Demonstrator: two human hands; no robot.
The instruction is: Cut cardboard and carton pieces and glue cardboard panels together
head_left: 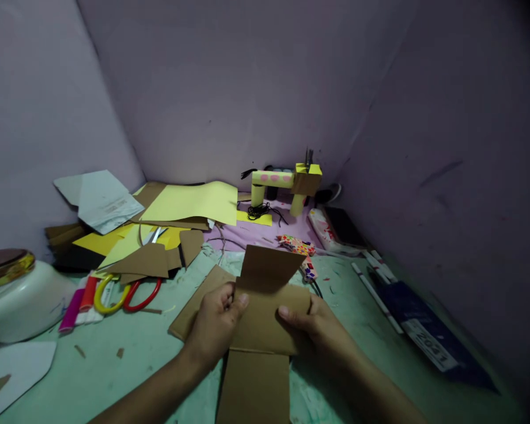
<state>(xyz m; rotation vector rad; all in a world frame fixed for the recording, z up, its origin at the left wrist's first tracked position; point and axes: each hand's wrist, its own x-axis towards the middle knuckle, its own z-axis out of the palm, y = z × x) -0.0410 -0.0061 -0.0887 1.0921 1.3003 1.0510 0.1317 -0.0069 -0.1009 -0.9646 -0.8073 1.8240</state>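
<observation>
A creased piece of brown cardboard [265, 321] is held between both hands, with one flap standing up at the far side and another hanging towards me. My left hand [218, 318] pinches its left edge, thumb on top. On the opposite edge, my right hand [320, 327] grips with the thumb pressed flat on the face and the fingers tucked behind. A second flat cardboard piece [189, 312] lies under my left hand on the green surface. What lies directly beneath the held cardboard is hidden.
Scissors [143, 296] with yellow and red handles lie left, near glue tubes [79, 300] and cardboard scraps [143, 262]. Yellow paper sheets [189, 203] and a giraffe-like paper figure [274, 179] stand further back. A blue packet [433, 330] and white sticks [377, 297] lie right.
</observation>
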